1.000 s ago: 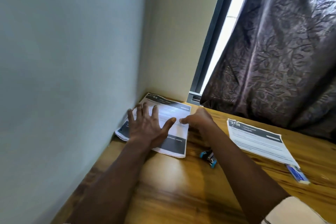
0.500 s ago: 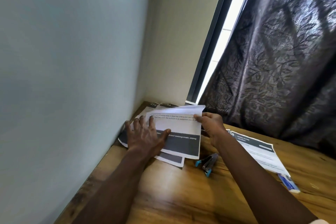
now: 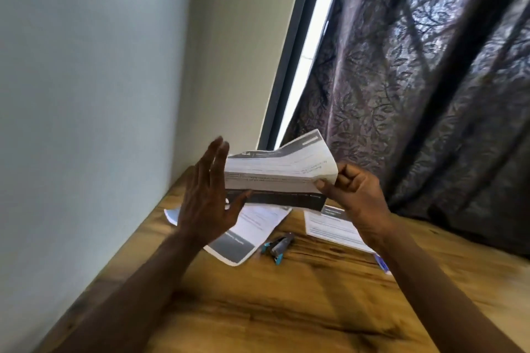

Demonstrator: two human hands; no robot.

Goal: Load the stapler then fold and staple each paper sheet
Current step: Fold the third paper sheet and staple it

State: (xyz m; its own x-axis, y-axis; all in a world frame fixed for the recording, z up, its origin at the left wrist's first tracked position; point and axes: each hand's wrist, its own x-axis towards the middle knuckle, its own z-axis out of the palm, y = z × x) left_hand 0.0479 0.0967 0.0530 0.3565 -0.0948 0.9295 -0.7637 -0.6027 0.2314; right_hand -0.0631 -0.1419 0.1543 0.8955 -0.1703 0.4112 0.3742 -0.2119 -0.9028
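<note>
sheet (image 3: 275, 178): folded, in the air above the stapler (image 3: 279, 246) | right hand (image 3: 355, 198): pinches its right end | left hand (image 3: 206, 198): fingers straight, flat against its left edge | handling: probably light, limp, layers may slide; pinch near the fold

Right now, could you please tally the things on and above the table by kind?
Paper sheets: 3 (folded sheet held up; left sheet and right sheet on the table)
Stapler: 1
Blue-and-white box: 1, partly hidden
Total: 5
</note>
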